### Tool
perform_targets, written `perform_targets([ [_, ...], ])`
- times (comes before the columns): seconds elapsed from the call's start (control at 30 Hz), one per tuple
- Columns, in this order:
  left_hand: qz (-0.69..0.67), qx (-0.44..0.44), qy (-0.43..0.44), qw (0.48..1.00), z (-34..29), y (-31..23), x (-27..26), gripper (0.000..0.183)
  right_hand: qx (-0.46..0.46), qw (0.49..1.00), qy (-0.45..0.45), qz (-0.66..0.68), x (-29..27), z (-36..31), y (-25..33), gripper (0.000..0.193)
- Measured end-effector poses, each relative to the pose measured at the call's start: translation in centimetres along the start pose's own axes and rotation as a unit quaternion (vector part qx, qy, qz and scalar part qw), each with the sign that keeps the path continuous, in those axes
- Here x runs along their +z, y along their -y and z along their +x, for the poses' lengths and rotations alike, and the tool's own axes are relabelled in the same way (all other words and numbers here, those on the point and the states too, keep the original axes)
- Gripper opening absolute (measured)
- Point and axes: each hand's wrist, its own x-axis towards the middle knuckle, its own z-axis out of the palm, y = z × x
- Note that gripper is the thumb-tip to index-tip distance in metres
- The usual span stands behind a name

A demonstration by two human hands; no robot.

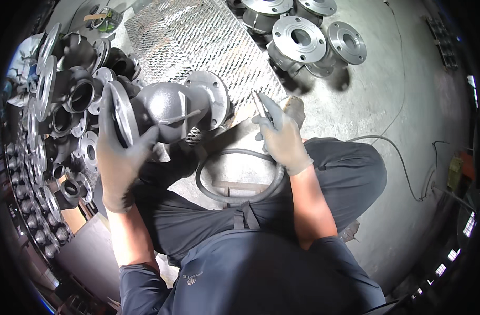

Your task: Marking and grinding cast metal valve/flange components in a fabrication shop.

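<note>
A grey cast-metal valve body (164, 105) with a round belly and a flange at each end lies on its side before me, at the near end of a textured metal plate (224, 52). My gloved left hand (119, 152) grips its left flange (125, 113), fingers along the outer face and thumb on the inner side. To the right of the valve body and apart from it, my gloved right hand (282, 136) is closed round a slim silver pen-like tool (260, 104), its tip pointing up and away. A dark ribbed hose (235, 199) loops between my legs and runs up to my right wrist.
Several flanged castings (66, 100) are stacked close on the left. More flanged castings (298, 39) stand on the floor at the far right. A can (108, 21) sits at the far left. A thin cable (403, 163) crosses the concrete floor (371, 110) on the right.
</note>
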Motion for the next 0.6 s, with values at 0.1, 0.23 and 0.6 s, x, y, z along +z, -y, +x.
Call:
perform_targets([
  [0.1, 0.087, 0.140, -0.015, 0.986, -0.1, 1.5, 0.9, 0.117, 0.011, 1.000, 0.004, -0.006, 0.3, 0.2, 0.0, 0.062],
  [0.23, 0.156, 0.144, 0.019, 0.977, -1.6, 2.8, 0.8, 0.117, 0.006, 0.999, 0.008, 0.042, 0.9, 0.3, 0.4, 0.062],
  [0.6, 0.142, 0.155, -0.041, 0.977, -3.5, 3.8, 1.0, 0.115, -0.025, 0.999, 0.031, -0.031, 1.8, -0.1, 1.2, 0.061],
])
